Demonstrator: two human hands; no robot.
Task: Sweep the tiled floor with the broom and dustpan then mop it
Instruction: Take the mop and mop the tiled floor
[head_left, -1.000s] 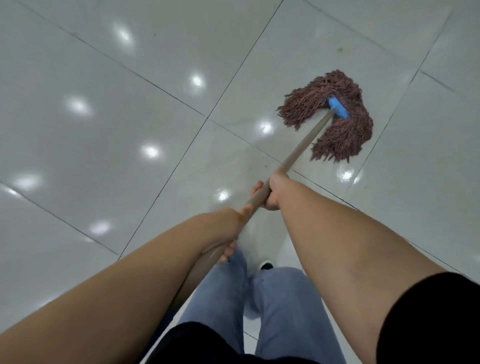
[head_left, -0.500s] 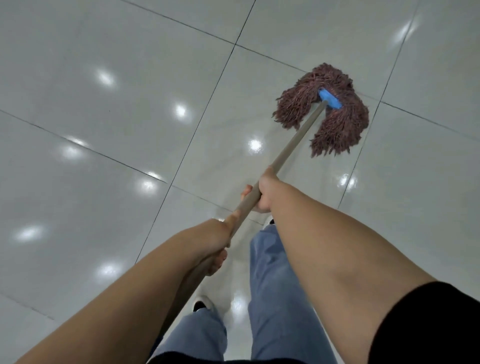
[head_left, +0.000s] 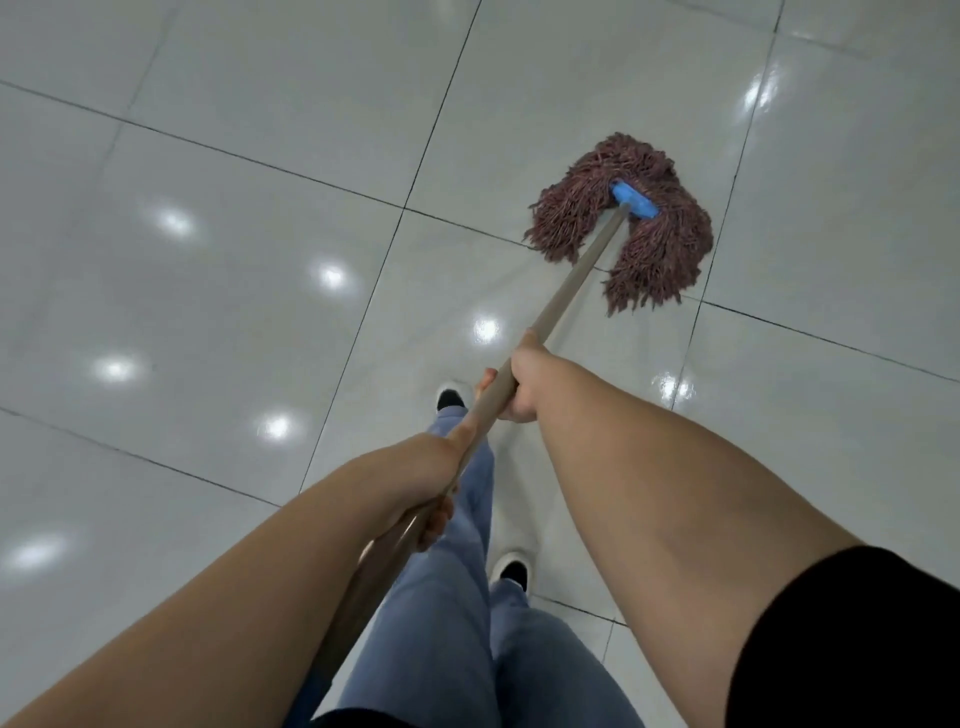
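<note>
Nearest, the left hand (head_left: 423, 483) grasps the lower part of the mop handle (head_left: 561, 296) above blue jeans (head_left: 457, 623). Further up the pole, the right hand (head_left: 522, 379) grips it too. Beyond, the maroon mop head (head_left: 654, 249) lies spread on the glossy tiled floor (head_left: 234, 260).

Look down the middle of the frame and you see your own jeans (head_left: 457, 613), light blue, running from the bottom edge up toward the centre. One shoe (head_left: 451, 396), white with a dark opening, shows just left of centre, ahead of the other shoe (head_left: 511, 569), which sits lower and slightly right. A black sleeve (head_left: 852, 639) fills the lower right corner. Bright round reflections of ceiling lights (head_left: 331, 274) dot the left half, with more glare in the upper right.
</note>
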